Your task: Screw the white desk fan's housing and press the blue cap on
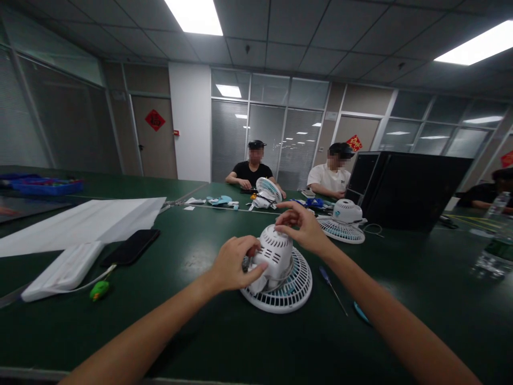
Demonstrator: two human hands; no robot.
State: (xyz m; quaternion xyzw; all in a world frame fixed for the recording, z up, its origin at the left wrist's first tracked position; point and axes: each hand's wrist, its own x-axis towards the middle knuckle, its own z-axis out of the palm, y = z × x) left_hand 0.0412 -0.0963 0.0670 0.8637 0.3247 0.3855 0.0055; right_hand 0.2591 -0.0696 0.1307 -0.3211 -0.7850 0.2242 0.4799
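A white electric fan [276, 251] lies face down on the green table, its round grille [300, 289] underneath and its vented motor housing pointing up. My left hand [236, 264] holds the left side of the housing, thumb across the front and fingers partly hidden behind. Over the top of the housing is my right hand [302, 227]; its curved fingers are apart, with fingertips at the upper rim. Right of the fan lie a screwdriver [332, 289] with a blue handle and a small light-blue piece [362, 313], partly covered by my right forearm.
A second fan [344, 227] lies face down beside a large black case [417, 187]. To the left are a phone [131, 247], a white power strip [64, 270] and white sheets [100, 219]. Two people sit across the table near another fan [268, 192]. Bottles [495, 246] stand right.
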